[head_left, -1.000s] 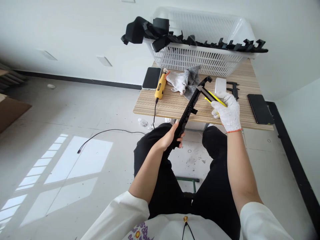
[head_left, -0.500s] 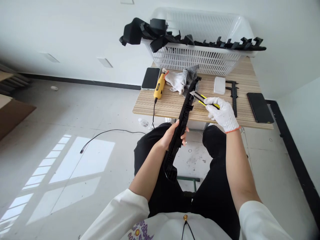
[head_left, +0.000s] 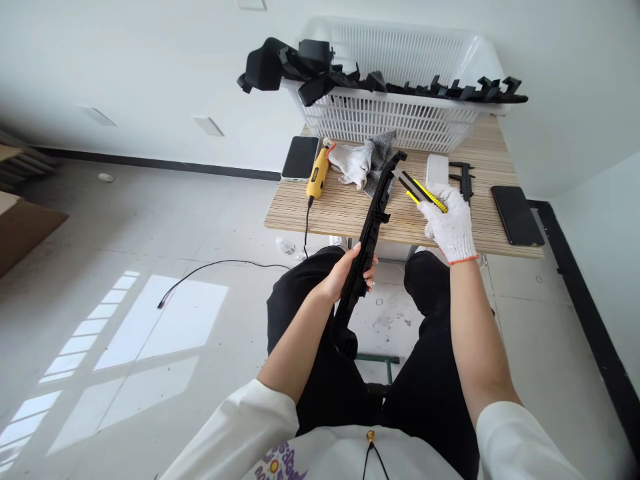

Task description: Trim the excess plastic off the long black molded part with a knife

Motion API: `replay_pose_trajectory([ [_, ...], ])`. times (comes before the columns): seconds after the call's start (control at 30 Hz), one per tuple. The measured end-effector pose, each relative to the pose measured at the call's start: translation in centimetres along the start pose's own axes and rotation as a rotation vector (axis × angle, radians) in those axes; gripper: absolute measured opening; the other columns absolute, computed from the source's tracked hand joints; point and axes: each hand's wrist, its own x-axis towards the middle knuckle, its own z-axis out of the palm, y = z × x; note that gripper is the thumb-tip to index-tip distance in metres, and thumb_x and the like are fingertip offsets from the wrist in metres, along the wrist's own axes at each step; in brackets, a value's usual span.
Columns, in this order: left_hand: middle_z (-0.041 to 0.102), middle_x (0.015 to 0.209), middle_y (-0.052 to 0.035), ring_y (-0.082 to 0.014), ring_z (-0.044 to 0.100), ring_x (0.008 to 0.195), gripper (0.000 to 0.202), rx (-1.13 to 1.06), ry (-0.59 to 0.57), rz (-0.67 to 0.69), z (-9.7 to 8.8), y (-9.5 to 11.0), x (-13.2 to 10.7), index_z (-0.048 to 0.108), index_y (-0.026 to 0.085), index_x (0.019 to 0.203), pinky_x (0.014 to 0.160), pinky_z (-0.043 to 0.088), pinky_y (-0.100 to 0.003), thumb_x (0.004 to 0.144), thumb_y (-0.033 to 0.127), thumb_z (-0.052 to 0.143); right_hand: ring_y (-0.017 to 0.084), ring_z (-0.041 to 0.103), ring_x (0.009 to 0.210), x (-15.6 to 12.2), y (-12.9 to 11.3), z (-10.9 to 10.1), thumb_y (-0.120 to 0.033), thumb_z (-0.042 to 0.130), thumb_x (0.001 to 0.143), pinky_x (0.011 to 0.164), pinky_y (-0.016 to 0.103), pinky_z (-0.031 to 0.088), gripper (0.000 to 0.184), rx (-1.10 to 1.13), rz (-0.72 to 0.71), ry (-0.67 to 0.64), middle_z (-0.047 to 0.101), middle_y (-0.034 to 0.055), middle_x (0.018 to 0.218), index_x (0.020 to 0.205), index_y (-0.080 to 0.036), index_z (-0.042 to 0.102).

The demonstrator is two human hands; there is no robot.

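Observation:
My bare left hand (head_left: pixel 346 275) is closed around the middle of a long black plastic trim part (head_left: pixel 369 233). The part slants from above my lap up over the table's front edge. In a white knit glove with an orange cuff, my right hand (head_left: pixel 450 223) grips a yellow and black utility knife (head_left: pixel 424 191). Its blade points up and left, close beside the far end of the trim part; whether it touches, I cannot tell. Behind that end lie a white glove (head_left: pixel 350 163) and a grey cloth (head_left: pixel 381 152).
A white basket (head_left: pixel 385 119) at the back carries a larger black plastic part (head_left: pixel 320 67) across its rim. On the table (head_left: pixel 295 217) lie a corded yellow tool (head_left: pixel 318 175), two phones (head_left: pixel 517 215), a white block (head_left: pixel 437 169) and black calipers (head_left: pixel 466 180).
My right hand has drawn the knife slightly right, its blade now off the trim part's face. The trim part has turned a little in my left hand.

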Motion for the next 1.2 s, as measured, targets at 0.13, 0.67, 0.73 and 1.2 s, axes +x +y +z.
replay_pose_trajectory([
  [0.13,0.042,0.058,0.0057,-0.0114,0.050,0.052,0.056,-0.023,-0.014,-0.005,0.0,-0.1,0.1,0.058,0.017,0.090,0.053,0.055,-0.025,0.080,0.072,0.061,0.005,0.046,0.043,0.0,-0.1,0.0,-0.039,0.063,0.081,0.040,0.022,0.040,0.046,-0.036,-0.001,-0.004,0.070,-0.0001,0.093,0.125,-0.025,0.061],
  [0.67,0.030,0.055,0.0082,-0.0067,0.031,0.044,0.054,0.012,0.108,-0.024,-0.2,-0.8,0.8,0.060,0.019,0.085,0.050,0.046,-0.020,0.089,0.072,0.051,0.005,0.044,0.041,-0.1,0.3,0.0,-0.036,0.063,0.078,0.039,0.022,0.038,0.047,0.023,-0.037,-0.035,0.070,-0.0007,0.091,0.124,-0.025,0.061],
  [0.73,0.029,0.054,0.0083,-0.0060,0.028,0.042,0.057,0.074,0.173,-0.024,-0.1,-0.8,0.8,0.059,0.019,0.082,0.048,0.045,-0.020,0.089,0.074,0.048,0.004,0.043,0.040,-0.1,0.3,0.1,-0.037,0.063,0.078,0.038,0.022,0.036,0.046,0.036,-0.027,0.002,0.069,-0.0008,0.090,0.123,-0.025,0.061],
  [1.2,0.035,0.053,0.0049,-0.0090,0.037,0.046,0.061,0.544,0.516,0.198,0.8,-1.7,0.7,0.051,0.019,0.068,0.048,0.045,-0.023,0.088,0.077,0.046,0.005,0.041,0.039,-0.5,0.1,0.0,-0.033,0.064,0.074,0.035,0.023,0.033,0.045,0.180,-0.025,0.101,0.063,-0.0036,0.078,0.117,-0.023,0.058],
])
